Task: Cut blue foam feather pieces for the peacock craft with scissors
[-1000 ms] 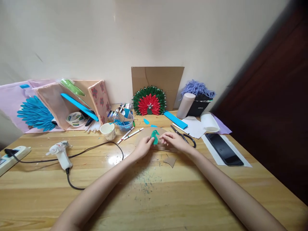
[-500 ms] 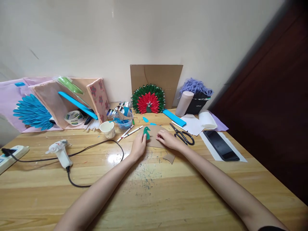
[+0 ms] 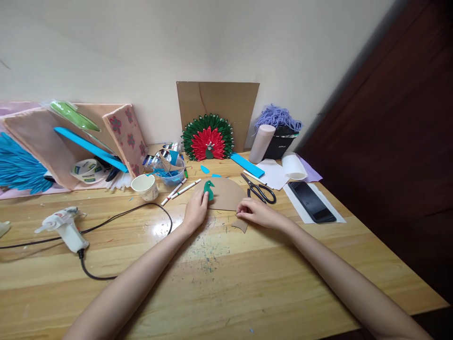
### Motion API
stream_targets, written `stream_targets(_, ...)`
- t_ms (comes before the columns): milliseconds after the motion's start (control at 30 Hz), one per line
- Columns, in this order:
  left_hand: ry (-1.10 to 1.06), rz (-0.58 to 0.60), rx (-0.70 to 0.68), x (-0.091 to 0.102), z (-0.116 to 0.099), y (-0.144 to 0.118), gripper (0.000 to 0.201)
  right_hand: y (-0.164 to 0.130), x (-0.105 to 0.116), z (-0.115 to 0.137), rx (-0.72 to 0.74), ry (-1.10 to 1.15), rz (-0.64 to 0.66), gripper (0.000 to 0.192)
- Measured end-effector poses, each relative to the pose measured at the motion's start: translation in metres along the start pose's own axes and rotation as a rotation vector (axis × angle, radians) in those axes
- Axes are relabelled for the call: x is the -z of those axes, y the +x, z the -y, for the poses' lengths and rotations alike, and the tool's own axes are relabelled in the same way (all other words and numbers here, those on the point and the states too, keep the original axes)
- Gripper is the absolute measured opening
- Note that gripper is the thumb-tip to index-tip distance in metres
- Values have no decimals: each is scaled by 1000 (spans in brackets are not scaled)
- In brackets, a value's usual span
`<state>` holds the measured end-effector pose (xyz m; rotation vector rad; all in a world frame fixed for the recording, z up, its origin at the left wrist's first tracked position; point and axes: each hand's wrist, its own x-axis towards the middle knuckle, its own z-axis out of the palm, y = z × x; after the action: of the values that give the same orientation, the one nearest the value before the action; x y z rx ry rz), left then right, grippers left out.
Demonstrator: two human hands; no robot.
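My left hand point(image 3: 197, 208) pinches a green bird-shaped cutout point(image 3: 208, 190) between thumb and fingers, its small beaked head pointing right. Behind the cutout lies a half-round piece of brown cardboard point(image 3: 228, 192), flat on the table. My right hand point(image 3: 253, 210) has its fingertips drawn together at the cardboard's lower right corner; whether anything is between them I cannot make out. Just below those fingers is a small pointed cardboard scrap point(image 3: 240, 225), partly covered by the hand. Black-handled scissors point(image 3: 260, 190) lie beyond the right hand.
On the left are a white glue gun point(image 3: 69, 229) with a black cord, a paper cup point(image 3: 145, 187) and markers point(image 3: 186, 188). A red and green peacock craft point(image 3: 208, 139) leans on a cardboard sheet point(image 3: 221, 97) behind. At right lies a black phone point(image 3: 311, 202).
My right hand has moved off the half-round cardboard toward its lower right corner and the scrap. My left hand still holds the green cutout. The whole view has shifted.
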<state>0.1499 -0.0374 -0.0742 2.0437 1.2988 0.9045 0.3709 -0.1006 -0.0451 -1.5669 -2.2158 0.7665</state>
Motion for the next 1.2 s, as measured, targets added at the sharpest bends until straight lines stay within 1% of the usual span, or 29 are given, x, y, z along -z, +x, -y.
stream_targets(100, 0, 7, 5, 0, 0, 0, 33, 0, -3, 8, -21, -66, 0, 5)
stream_targets(200, 0, 1, -1, 0, -1, -1, 34, -1, -6, 14, -26, -169, -7, 9)
stream_targets(333, -11, -7, -12, -1, 0, 0, 33, 2, -11, 16, 64, -260, -41, 12)
stream_targets(467, -36, -24, -26, -2, 1, 0, 32, 13, -18, 26, 117, -226, -97, 8)
stream_targets(633, -37, -33, -28, -1, 1, -1, 31, 30, -31, 42, 75, -190, -152, 6)
stream_targets(767, -41, -51, -23, 0, 0, -1, 30, 37, -37, 44, 65, -197, -162, 12)
stream_targets(900, -54, -63, -22, -1, 1, -1, 29, 39, -40, 45, 96, -174, -127, 12)
stream_targets(1133, -65, -84, 11, -1, 2, -1, 29, 33, -41, 50, 227, -27, -24, 3)
stream_targets(1200, -68, -89, 10, -1, 2, -1, 28, 31, -40, 47, 246, 28, 32, 15)
